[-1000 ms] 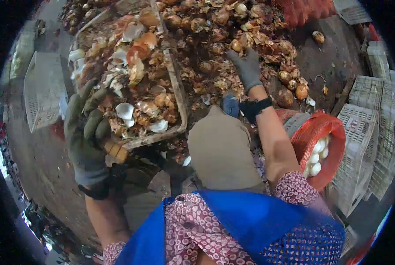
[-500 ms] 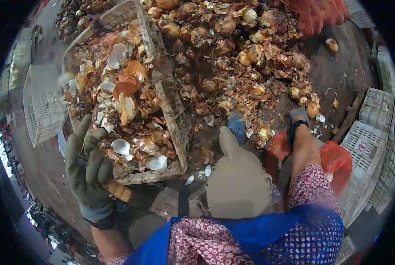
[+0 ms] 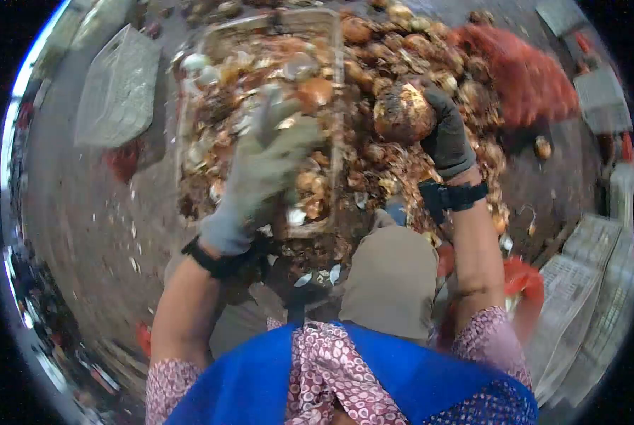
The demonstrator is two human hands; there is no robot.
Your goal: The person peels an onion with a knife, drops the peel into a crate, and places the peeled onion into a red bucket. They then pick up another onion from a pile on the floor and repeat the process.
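My right hand (image 3: 448, 134), in a dark grey glove, is closed on a large onion (image 3: 404, 113) with dirty, flaking brown skin, above the onion pile (image 3: 381, 60). My left hand (image 3: 271, 163), also gloved, is over the crate (image 3: 337, 92) full of onion skins and pale peelings (image 3: 221, 106). Motion smears its fingers. The wooden-handled tool seen in it a moment ago cannot be made out now; its handle is hidden or blurred.
A red mesh sack (image 3: 519, 74) lies at the back right, with a single onion (image 3: 542, 146) on the floor near it. White plastic crates stand at left (image 3: 119, 88) and right (image 3: 568, 276). A red bag (image 3: 524, 283) is beside my right leg.
My right hand has risen from the floor beside the pile and now holds an onion. My left hand has swung right and up over the crate. The view has shifted.
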